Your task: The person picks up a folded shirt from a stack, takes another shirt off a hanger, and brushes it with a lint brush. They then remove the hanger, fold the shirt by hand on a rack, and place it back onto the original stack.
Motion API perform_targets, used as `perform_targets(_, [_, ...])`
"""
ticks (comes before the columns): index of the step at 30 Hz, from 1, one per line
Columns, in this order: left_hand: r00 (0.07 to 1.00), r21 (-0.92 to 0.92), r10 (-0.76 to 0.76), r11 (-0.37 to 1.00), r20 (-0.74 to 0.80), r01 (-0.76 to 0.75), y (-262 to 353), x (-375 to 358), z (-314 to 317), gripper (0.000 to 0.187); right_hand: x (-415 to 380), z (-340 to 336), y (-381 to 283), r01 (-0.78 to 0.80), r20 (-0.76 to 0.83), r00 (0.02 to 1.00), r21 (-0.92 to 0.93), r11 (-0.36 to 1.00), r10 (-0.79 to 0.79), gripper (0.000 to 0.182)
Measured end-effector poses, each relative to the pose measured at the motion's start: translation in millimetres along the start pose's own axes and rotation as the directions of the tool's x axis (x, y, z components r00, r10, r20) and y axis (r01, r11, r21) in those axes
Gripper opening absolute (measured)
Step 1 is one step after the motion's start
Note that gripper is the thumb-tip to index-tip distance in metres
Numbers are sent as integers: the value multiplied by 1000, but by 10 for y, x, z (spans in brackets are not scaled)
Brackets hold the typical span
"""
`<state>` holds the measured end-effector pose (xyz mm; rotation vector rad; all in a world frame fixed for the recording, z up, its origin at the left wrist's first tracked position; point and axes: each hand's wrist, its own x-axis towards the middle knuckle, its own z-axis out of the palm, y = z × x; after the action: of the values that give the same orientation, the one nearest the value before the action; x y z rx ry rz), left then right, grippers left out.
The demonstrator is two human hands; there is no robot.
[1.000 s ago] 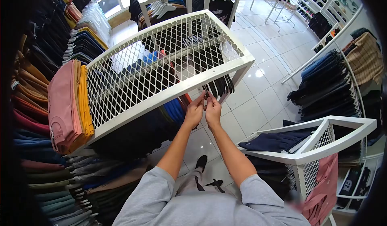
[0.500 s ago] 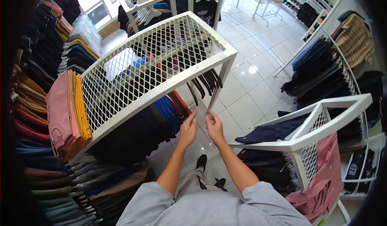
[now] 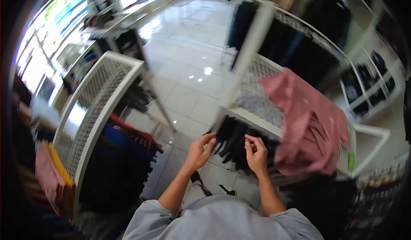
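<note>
My left hand [image 3: 199, 153] is raised in front of me, its fingers loosely curled and the thumb a little apart from the index finger. Nothing shows in it. My right hand [image 3: 257, 155] is at about the same height, also half curled, with nothing visible between thumb and fingers. A gap separates the two hands. Behind them, dark garments [image 3: 233, 143] hang under a white mesh-topped rack [image 3: 257, 118]. A pink garment [image 3: 306, 120] lies draped over that rack, to the right of my right hand.
On the left stands another white mesh-topped rack [image 3: 100, 133], with folded pink clothes [image 3: 49, 178] and yellow clothes [image 3: 62, 165] at its near end. Dark clothes [image 3: 113, 167] hang below it. Glossy tiled floor [image 3: 188, 90] runs between the racks. More clothes [image 3: 291, 43] hang along the right wall.
The view has swung right, bringing the draped pink garment nearer the middle and the left rack farther left. My hands have moved farther apart and stay raised.
</note>
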<state>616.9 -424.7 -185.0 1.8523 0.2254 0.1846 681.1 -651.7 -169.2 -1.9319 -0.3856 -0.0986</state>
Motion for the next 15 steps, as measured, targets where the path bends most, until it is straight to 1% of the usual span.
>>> perform_targets(1, [999, 1, 35, 999, 22, -35, 161, 18, 172, 36, -95, -232, -48, 29, -59, 998, -29, 999, -31, 22])
perform_targets(3, [995, -35, 56, 998, 79, -54, 464, 4, 544, 35, -333, -659, 16, 52, -154, 986, -89, 995, -65, 17])
perform_targets(4, [986, 3, 138, 990, 95, -139, 560, -15, 737, 34, -455, -835, 55, 51, -227, 972, -73, 996, -66, 16])
perform_targets(5, [980, -10, 142, 990, 142, -142, 689, -33, 918, 33, -568, -1007, 88, 53, -291, 954, -57, 997, -67, 15])
perform_targets(6, [967, -11, 206, 978, 148, -207, 744, -43, 1124, 33, -660, -1207, 141, 77, -334, 937, -101, 992, -107, 15])
perform_targets(7, [952, -15, 270, 962, 143, -271, 801, -54, 1315, 32, -751, -1406, 231, 60, -373, 923, -107, 992, -96, 15])
perform_targets(8, [942, -19, 285, 958, 175, -287, 897, -55, 1472, 32, -827, -1603, 334, 59, -420, 896, -212, 976, -146, 15])
perform_targets(9, [932, 28, 310, 947, 186, -321, 1024, -52, 1609, 33, -881, -1773, 399, 54, -454, 869, -313, 948, -199, 16])
perform_targets(10, [924, 77, 330, 934, 195, -350, 1124, -55, 1733, 34, -920, -1920, 387, -18, -530, 838, -264, 964, -129, 16])
perform_targets(11, [917, 75, 337, 930, 212, -359, 1170, -22, 1864, 34, -953, -2056, 415, -108, -601, 794, -277, 955, -85, 19])
perform_targets(13, [868, 260, 489, 829, 90, -494, 1200, 90, 2128, 34, -918, -2337, 525, -173, -688, 676, -497, 850, -264, 27])
perform_targets(14, [853, 317, 520, 804, 37, -504, 1244, 140, 2253, 35, -880, -2452, 551, -181, -694, 671, -497, 849, -263, 27])
perform_targets(15, [834, 375, 551, 777, -18, -505, 1293, 190, 2364, 35, -824, -2550, 556, -223, -719, 639, -515, 828, -275, 32])
